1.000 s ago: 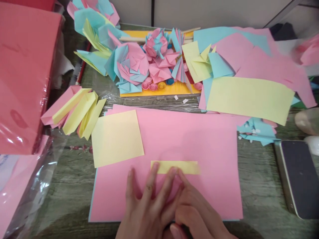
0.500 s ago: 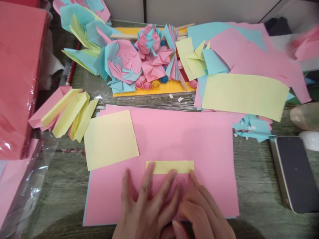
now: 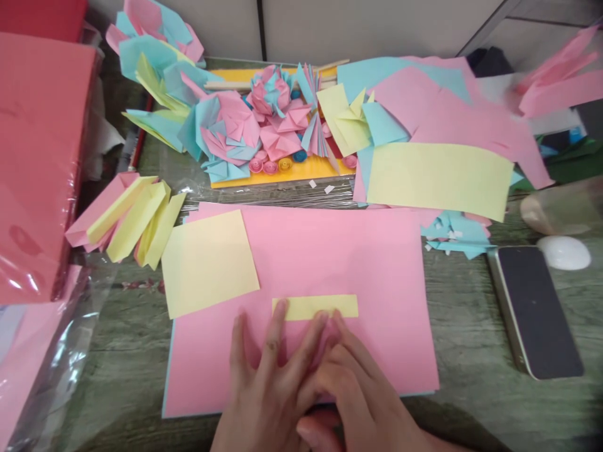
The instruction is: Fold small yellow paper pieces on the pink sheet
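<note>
Yellow strip (image 3: 315, 307), one of its kind, lies on the single pink sheet (image 3: 330, 251) on the counter (image 3: 471, 376), pressed flat by both hands' spread fingertips, left hand (image 3: 268, 383) overlapping right hand (image 3: 358, 395), neither grip closed around anything.

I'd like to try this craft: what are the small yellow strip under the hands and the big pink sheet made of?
Small yellow strip: apparently thin matte paper, folded flat with crisp edges. Big pink sheet: likely matte craft paper, lying flat without shine.
</note>
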### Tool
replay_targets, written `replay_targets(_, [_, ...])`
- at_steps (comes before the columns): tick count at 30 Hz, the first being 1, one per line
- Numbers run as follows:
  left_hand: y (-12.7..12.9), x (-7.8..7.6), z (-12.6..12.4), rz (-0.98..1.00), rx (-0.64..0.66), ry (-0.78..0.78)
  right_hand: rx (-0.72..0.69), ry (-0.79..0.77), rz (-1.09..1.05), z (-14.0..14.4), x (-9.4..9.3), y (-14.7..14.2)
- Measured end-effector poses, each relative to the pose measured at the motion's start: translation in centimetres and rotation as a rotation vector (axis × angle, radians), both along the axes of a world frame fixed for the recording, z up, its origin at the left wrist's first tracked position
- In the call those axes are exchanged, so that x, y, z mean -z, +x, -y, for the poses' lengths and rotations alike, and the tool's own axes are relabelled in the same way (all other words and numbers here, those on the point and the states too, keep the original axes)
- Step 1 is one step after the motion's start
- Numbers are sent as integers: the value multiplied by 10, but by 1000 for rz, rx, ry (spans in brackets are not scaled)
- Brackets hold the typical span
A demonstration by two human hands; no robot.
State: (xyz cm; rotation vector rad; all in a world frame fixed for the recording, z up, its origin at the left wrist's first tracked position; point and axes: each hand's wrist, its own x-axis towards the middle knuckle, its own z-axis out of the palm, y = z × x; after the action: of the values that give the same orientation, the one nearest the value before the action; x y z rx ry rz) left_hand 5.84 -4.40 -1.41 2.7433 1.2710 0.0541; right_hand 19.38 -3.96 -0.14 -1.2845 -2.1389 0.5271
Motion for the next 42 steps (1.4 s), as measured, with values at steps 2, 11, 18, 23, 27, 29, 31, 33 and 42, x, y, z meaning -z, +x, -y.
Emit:
replay_targets(2, [-1, -1, 0, 23, -9, -21, 28, 35, 77, 0, -3, 1])
replay_targets(11, [-20, -13, -7, 11, -5, -42, 72, 81, 288, 4, -4, 2])
replay_targets(18, [-22, -27, 1, -42, -138, 27, 65, 97, 326, 8, -4, 1])
replay_targets(23, [-20, -27, 5, -40, -188, 66, 38, 57, 287, 9, -1, 0])
replay_targets(27, [-19, -23, 5, -26, -164, 121, 12, 20, 217, 10, -5, 4])
replay_targets(29, [-18, -19, 4, -37, -143, 143, 11, -32, 146, 10, -8, 8])
replay_targets(31, [-17, -16, 3, -38, -118, 162, 3, -80, 37, 10, -9, 12])
replay_targets(33, [-18, -12, 2, -21, -96, 170, -27, -117, -107, 10, -8, 14])
replay_targets(42, [-14, -14, -7, 16, -129, -8, -11, -371, -532, 7, 10, 11])
